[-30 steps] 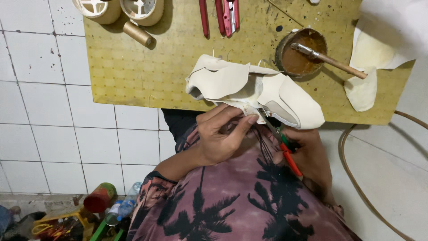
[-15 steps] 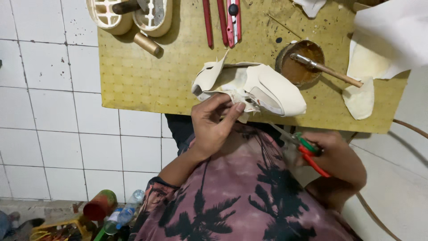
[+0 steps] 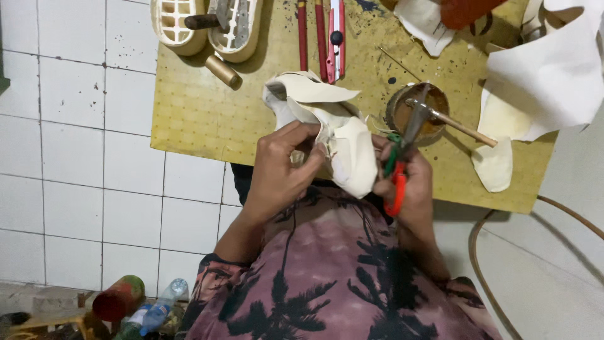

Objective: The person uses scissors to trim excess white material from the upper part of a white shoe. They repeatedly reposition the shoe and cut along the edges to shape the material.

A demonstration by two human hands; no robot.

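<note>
Looking down through the head view, your left hand has its fingers curled shut on the near left edge of the cream shoe upper, which sits raised over the near edge of the yellow work board, between both hands. Your right hand is closed around the red-and-green-handled pliers, just right of the upper, their metal jaws pointing far toward the round glue tin with its brush.

white sheet — cropped at edge
</note>
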